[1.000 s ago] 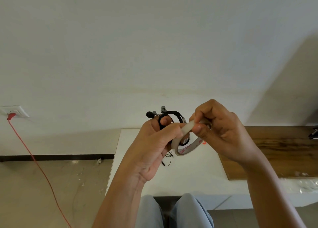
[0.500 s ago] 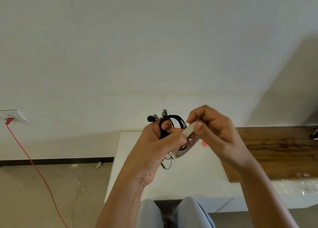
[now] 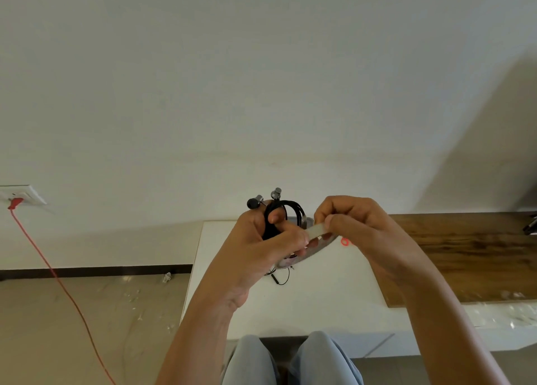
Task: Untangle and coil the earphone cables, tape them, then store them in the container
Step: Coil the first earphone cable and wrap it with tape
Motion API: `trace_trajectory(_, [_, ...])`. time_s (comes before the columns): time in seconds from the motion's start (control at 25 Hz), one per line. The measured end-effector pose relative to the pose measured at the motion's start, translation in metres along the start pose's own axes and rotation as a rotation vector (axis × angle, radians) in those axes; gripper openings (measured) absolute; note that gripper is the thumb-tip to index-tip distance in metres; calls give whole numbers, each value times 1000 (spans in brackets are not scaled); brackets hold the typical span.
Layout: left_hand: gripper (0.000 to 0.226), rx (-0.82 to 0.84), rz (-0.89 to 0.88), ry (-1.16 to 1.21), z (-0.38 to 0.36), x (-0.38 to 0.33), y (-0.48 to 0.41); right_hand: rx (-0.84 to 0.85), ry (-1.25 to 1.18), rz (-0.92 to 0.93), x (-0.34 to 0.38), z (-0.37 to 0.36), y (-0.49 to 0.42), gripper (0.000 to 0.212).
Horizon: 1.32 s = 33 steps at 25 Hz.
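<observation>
My left hand (image 3: pixel 255 248) holds a coiled black earphone cable (image 3: pixel 286 210) upright above the white table; two metal earbuds stick out at the top left of the coil. The same hand's fingers also steady a roll of tape (image 3: pixel 308 254), seen edge-on just below. My right hand (image 3: pixel 360 233) pinches the free strip of tape (image 3: pixel 316 229) pulled off the roll, right beside the coil. A thin black cable (image 3: pixel 280 277) lies on the table under my hands. No container is in view.
The white table (image 3: pixel 319 303) adjoins a wooden board (image 3: pixel 470 257) on the right. A small red ring (image 3: pixel 345 241) lies on the table. A red cord (image 3: pixel 58 283) runs from a wall socket (image 3: pixel 20 194) across the floor at left. My knees show below.
Both hands have stayed close together above the table. The right hand has shifted its pinch along the tape strip, and the roll has tilted flatter beneath the left fingers.
</observation>
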<state>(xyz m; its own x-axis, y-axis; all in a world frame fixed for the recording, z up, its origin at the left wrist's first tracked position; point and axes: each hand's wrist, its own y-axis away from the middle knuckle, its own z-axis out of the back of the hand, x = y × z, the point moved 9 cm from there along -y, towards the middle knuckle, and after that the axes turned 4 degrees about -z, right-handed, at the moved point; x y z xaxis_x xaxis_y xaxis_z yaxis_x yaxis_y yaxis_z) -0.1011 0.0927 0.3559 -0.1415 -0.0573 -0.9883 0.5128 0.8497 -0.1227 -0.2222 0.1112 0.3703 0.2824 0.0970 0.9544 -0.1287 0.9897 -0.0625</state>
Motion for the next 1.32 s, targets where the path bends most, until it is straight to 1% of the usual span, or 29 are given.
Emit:
trace_trajectory(0.08, [26, -22, -10, -47, 2, -1, -4, 21, 150, -17, 2, -3, 0, 14])
trace_trajectory(0.12, [28, -25, -19, -52, 3, -2, -5, 15, 154, -25, 2, -3, -1, 13])
trace_trajectory(0.2, [32, -3, -41, -73, 6, -2, -4, -15, 48, -40, 1, 1, -2, 14])
trace_trajectory(0.28, [26, -4, -64, -63, 11, -3, -2, -10, -154, -76, -7, 3, -4, 13])
trace_trajectory(0.36, [16, -17, -72, -4, 15, -1, 0, 35, -327, -127, -18, -1, -6, 9])
trace_trajectory(0.44, [16, -47, -64, 34, 19, 3, 1, 77, -400, -176, -28, -5, -7, 14])
trace_trajectory(0.52, [21, -64, -67, 75, 22, 5, 0, 109, -417, -219, -34, -9, -5, 16])
trace_trajectory(0.6, [20, -48, -78, 89, 22, 4, -2, 148, -398, -240, -33, -13, -3, 16])
trace_trajectory(0.72, [20, -11, -109, 44, 19, 5, -6, 229, -324, -236, -25, -24, -1, 11])
trace_trajectory(0.76, [19, -5, -116, 33, 18, 5, -8, 247, -315, -235, -22, -27, -1, 12])
trace_trajectory(0.84, [25, -13, -127, 29, 19, 5, -10, 268, -322, -235, -20, -29, -2, 26])
trace_trajectory(0.92, [30, -44, -131, 59, 24, 5, -11, 278, -366, -223, -20, -28, -2, 34])
trace_trajectory(1.12, [32, -116, -126, 177, 35, 17, -13, 250, -555, -217, -30, -24, -3, 33])
trace_trajectory(1.2, [33, -124, -135, 221, 34, 21, -13, 265, -588, -217, -33, -25, -2, 34])
trace_trajectory(1.32, [44, -92, -151, 260, 31, 20, -14, 287, -609, -209, -34, -25, 0, 34])
